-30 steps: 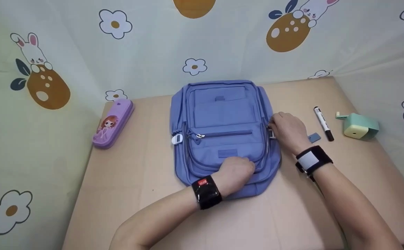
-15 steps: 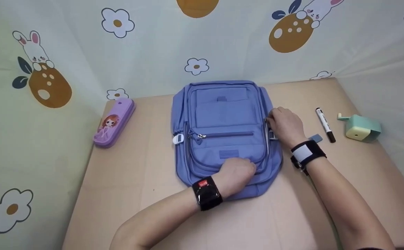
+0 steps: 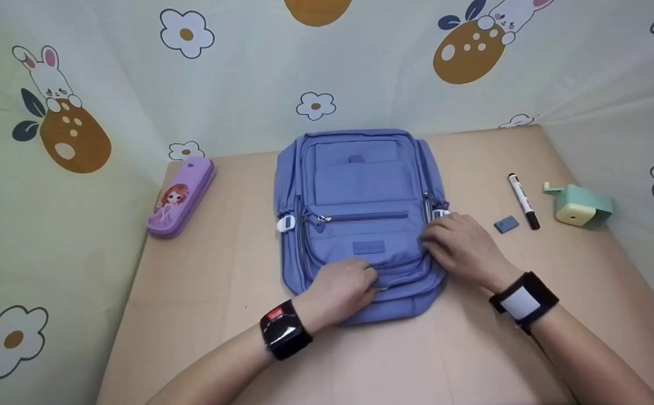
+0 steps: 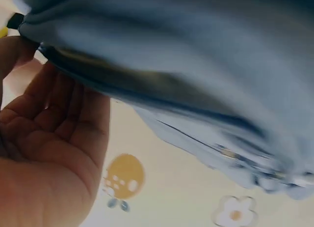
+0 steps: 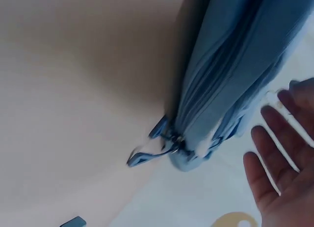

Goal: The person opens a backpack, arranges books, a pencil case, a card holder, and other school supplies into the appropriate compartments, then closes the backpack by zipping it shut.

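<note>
A blue backpack (image 3: 369, 180) lies front up on the table. My left hand (image 3: 338, 292) is at its lower front, with thumb and fingers curled at a pocket's edge. The left wrist view shows that hand (image 4: 54, 133) pinching the end of the edge, beside a gaping pocket opening (image 4: 147, 82). Over the lower right side of the bag is my right hand (image 3: 464, 250), its fingertips at the front pocket's side. Its fingers (image 5: 272, 156) are spread and loosely bent in the right wrist view, holding nothing. A zipper pull (image 3: 428, 197) shows above it, near a white buckle (image 3: 441, 214).
To the right lie a small blue-grey eraser (image 3: 506, 224), a black-and-white marker (image 3: 523, 201) and a green pencil sharpener (image 3: 582, 205) with a crank. A purple pencil case (image 3: 181, 197) lies at the left. Patterned cloth (image 3: 248, 73) hangs around the table (image 3: 203, 315).
My right hand has left the zipper by the buckle and moved down the bag's right side, uncovering the eraser. My left hand has shifted left along the lower front.
</note>
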`<state>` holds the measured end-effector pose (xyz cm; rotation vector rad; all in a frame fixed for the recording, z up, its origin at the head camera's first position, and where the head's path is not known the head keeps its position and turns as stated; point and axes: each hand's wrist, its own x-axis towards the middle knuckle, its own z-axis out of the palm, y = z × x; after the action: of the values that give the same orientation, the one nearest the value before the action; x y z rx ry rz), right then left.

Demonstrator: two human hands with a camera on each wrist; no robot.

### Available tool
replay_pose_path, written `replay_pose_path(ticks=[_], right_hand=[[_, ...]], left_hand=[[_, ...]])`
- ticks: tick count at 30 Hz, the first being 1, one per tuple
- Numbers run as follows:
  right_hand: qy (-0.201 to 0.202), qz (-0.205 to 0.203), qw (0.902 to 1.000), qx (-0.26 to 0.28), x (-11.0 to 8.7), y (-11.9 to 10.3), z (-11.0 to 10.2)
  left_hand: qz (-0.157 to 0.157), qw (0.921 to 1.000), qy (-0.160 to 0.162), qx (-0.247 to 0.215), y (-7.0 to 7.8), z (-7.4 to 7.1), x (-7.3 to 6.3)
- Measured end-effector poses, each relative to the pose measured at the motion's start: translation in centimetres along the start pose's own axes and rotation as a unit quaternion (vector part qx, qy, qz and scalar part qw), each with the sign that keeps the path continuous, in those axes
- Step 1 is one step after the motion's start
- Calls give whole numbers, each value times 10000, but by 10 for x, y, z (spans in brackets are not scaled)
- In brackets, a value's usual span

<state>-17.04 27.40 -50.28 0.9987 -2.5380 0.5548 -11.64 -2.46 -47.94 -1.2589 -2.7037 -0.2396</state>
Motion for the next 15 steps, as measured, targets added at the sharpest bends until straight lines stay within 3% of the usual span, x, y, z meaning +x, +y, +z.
replay_pose_path(ticks=[4, 7, 15], right_hand=[[-265, -598, 9969, 438, -14, -19, -1], [-231, -889, 9941, 579, -18, -26, 1], [-176, -1082, 9921, 617, -15, -33, 3]], left_hand=[[-63, 9999, 124, -16, -19, -4, -22], [-130, 9996, 185, -186, -30, -6, -34], [-256, 9965, 315, -733, -39, -7, -45]])
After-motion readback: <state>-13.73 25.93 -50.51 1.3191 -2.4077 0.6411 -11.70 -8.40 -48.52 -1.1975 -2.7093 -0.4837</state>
